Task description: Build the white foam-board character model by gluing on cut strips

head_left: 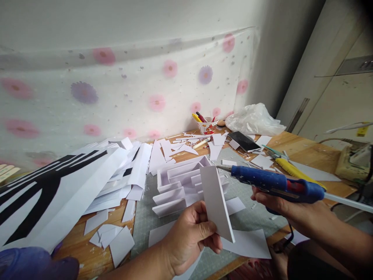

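My left hand [194, 237] pinches a white rectangular foam board piece [215, 202] between thumb and fingers, holding it up over the cutting mat. In my right hand [279, 206] is a blue hot glue gun [271, 182] with a white glue stick [346, 202] out of its back. The gun's metal nozzle is at the top edge of the held piece; whether they touch is unclear. Behind the piece, a white structure of upright foam board walls [171, 175] stands on the green mat [145, 229], partly hidden by the piece.
White scraps [122, 243] lie about the wooden table. Black-and-white printed sheets [67, 186] pile at the left. Toward the back are a pen cup [207, 127], a dark phone [244, 141] and a plastic bag [253, 119]. A yellow cutter [291, 169] lies behind the gun.
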Tool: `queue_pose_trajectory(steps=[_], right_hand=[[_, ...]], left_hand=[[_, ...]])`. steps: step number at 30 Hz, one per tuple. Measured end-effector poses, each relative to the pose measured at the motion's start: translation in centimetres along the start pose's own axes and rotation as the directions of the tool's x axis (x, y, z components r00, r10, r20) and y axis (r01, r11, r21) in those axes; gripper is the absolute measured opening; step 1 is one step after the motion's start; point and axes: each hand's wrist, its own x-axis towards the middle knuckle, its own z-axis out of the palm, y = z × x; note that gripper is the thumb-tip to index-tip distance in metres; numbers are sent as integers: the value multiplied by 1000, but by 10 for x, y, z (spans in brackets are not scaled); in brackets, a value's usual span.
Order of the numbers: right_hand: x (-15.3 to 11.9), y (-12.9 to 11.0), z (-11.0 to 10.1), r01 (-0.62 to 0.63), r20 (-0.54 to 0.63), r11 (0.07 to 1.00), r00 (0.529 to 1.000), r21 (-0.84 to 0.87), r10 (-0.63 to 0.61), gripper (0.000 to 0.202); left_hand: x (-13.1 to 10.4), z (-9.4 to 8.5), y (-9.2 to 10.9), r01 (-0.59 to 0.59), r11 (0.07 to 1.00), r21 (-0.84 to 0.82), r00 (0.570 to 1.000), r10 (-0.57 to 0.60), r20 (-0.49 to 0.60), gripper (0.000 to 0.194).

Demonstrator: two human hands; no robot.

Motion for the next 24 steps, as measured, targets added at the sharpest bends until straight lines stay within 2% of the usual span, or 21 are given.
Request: queue_pose_trajectory(steps=[4, 10, 13, 18, 24], right_hand=[[-1, 2, 1, -25, -38, 1000, 999, 14, 26, 37], [-5, 3, 2, -9, -30, 999, 999, 40, 10, 32], [-8, -5, 3, -6, -23, 998, 1000, 60, 7, 29], [-9, -22, 6, 58, 0, 992, 998, 113, -59, 25], [-5, -17, 6, 149, 29, 977, 987, 151, -155, 25]], left_hand=[[0, 0, 0, -2, 1000, -2, 1000, 2, 2, 34], [1, 0, 1, -5, 1000, -5, 1000, 5, 8, 33], [0, 0, 2, -4, 1000, -4, 1000, 4, -5, 35], [0, 1, 3, -8, 1000, -19, 1000, 8, -8, 37], [-1, 3, 5, -8, 1000, -22, 1000, 7, -15, 36]])
